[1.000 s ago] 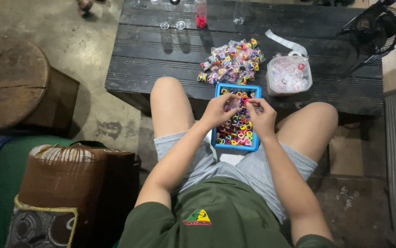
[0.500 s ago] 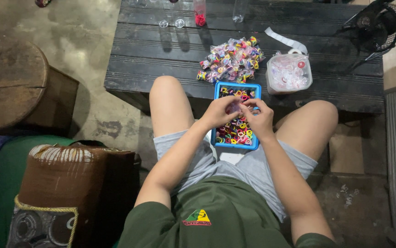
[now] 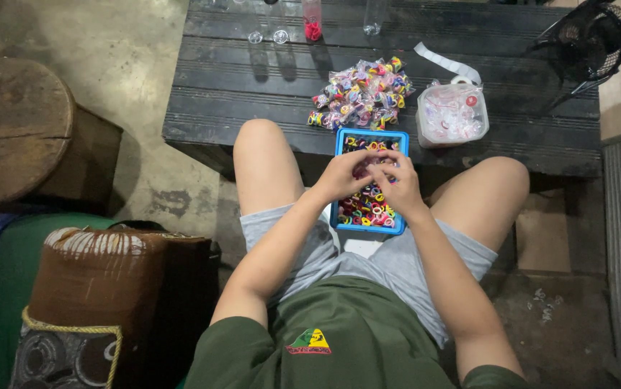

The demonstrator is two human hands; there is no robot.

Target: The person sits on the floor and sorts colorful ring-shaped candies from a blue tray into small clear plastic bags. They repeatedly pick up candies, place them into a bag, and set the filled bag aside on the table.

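both hands [image 3: 372, 176] meet over blue tray [image 3: 339, 216] — touching.

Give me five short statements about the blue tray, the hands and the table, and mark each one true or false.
1. The blue tray holds small colourful rings. True.
2. Both the left hand and the right hand are over the tray, fingers meeting. True.
3. The pile of packets lies on the floor. False: it lies on the dark table, just beyond the tray.
4. The clear tub sits to the left of the pile. False: it sits to its right.
5. A black fan stands at the table's far right corner. True.
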